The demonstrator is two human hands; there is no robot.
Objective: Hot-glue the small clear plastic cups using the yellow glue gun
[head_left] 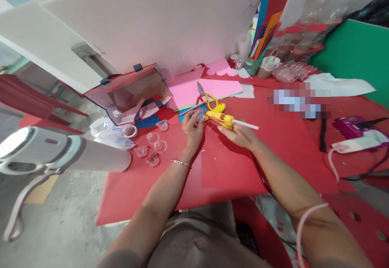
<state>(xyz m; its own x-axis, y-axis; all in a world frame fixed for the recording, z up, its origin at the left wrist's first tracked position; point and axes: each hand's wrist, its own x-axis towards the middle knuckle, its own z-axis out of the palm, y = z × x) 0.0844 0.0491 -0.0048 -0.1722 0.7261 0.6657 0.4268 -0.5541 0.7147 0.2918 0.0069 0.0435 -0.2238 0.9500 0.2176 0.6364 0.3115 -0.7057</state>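
My right hand (240, 135) is wrapped round the handle of a yellow hot glue gun (219, 118). A white glue stick (247, 125) pokes out of its back, and its nozzle points left toward my other hand. The fingers of my left hand (193, 132) are closed on what looks like a small clear plastic cup (200, 115), mostly hidden by fingers and the gun. Just beyond lie yellow-handled scissors (216, 102), blades apart, and a thin striped stick (191, 108). Left of my hand, several clear plastic cups (160, 146) are scattered on the red table (182, 183).
A gift bag (130, 93) lies on its side at the back left, by pink paper sheets (188, 91). At the left edge is a large white tumbler (94, 154). A pen holder (252, 64) and stacked lidded cups (291, 72) stand back right. The gun's black cord (261, 170) runs under my right arm.
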